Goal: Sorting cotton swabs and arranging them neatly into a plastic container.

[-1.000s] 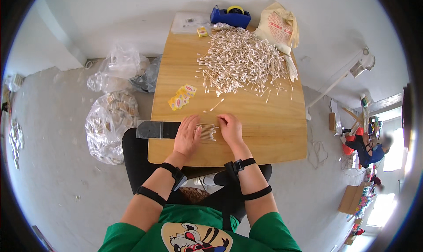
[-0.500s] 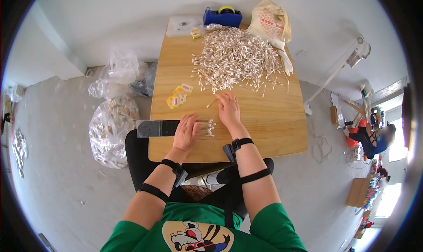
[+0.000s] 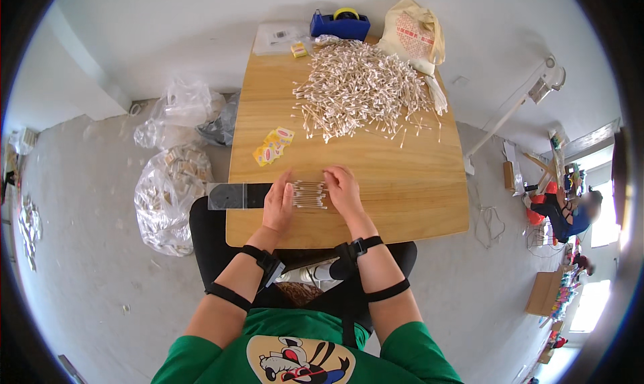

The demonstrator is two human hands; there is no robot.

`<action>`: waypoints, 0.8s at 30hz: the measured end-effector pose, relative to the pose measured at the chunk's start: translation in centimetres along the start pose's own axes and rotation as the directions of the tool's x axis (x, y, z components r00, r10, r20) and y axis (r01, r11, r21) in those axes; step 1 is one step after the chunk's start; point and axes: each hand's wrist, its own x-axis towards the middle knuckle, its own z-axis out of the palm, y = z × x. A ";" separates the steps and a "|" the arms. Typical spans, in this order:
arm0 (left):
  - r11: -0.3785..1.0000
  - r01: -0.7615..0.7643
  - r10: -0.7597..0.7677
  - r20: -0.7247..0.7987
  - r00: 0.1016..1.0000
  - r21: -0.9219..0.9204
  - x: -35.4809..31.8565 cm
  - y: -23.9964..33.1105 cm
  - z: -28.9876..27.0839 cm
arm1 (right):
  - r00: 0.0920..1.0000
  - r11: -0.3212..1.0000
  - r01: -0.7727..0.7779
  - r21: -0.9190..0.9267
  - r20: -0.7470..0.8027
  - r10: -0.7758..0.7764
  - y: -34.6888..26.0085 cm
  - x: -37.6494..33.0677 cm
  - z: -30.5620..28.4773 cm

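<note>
I am pressing my left hand (image 3: 278,205) flat, fingers together, on the left end of a small row of cotton swabs (image 3: 309,194) lying on the near part of the wooden table (image 3: 402,196). My right hand (image 3: 343,190) is cupping the row's right end, fingers curled narrow against it. A clear plastic sleeve (image 3: 238,195) is sticking out left past the table edge. The big swab pile (image 3: 359,88) is lying far across the table, stickers (image 3: 273,146) to its left.

Matt wood table (image 3: 402,189), glossy plastic sleeve (image 3: 231,196)
</note>
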 end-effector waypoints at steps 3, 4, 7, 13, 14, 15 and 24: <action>0.983 0.033 -0.045 -0.064 0.997 -0.183 0.4 -1.0 0.6 | 0.984 0.984 -0.027 0.175 -0.169 0.057 -0.2 -1.3 0.7; 0.950 0.048 -0.071 -0.065 0.995 -0.309 0.9 -1.2 1.2 | 0.974 0.985 0.054 0.163 -0.225 -0.016 -0.2 -1.5 1.1; 0.910 0.070 -0.086 -0.020 0.996 -0.409 1.1 -0.9 1.6 | 0.980 0.984 0.055 0.171 -0.198 -0.021 -1.2 -2.1 2.7; 0.907 0.064 -0.062 0.020 0.998 -0.416 1.1 -0.9 1.8 | 0.986 0.967 0.057 0.248 -0.167 -0.016 -2.0 -1.9 4.7; 0.913 0.057 -0.055 0.017 0.998 -0.405 1.1 -0.8 1.9 | 0.986 0.967 0.056 0.249 -0.168 -0.014 -2.2 -1.9 4.8; 0.913 0.058 -0.055 0.019 0.998 -0.404 1.1 -0.7 2.0 | 0.984 0.964 0.068 0.257 -0.176 -0.023 -2.4 -1.8 5.0; 0.927 0.092 -0.116 -0.046 0.992 -0.365 1.1 -0.3 1.8 | 0.960 0.880 0.008 0.475 -0.251 0.126 -0.5 -1.7 4.5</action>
